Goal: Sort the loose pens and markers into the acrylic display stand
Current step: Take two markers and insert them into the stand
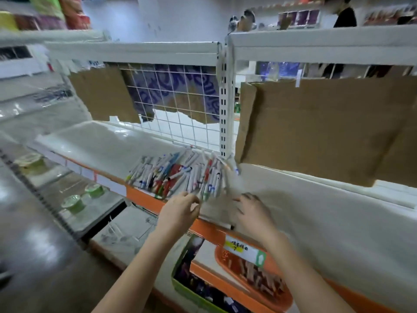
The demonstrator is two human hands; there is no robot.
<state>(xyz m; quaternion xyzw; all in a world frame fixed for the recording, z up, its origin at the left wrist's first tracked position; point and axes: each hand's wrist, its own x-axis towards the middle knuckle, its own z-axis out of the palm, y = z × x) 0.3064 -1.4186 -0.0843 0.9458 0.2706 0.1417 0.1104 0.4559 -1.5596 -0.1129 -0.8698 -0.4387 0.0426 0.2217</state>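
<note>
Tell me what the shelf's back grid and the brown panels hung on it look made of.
Grid: probably white-coated metal wire, judging by thin welded squares. Panels: plain matte cardboard, brown with a torn edge on the left one.

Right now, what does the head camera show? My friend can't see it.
Two bare hands reach toward a heap of pens and markers on a white shop shelf. The left hand has its fingers at the heap's near edge; the right hand rests blurred on the shelf beside it. Brown cardboard hangs behind.
</note>
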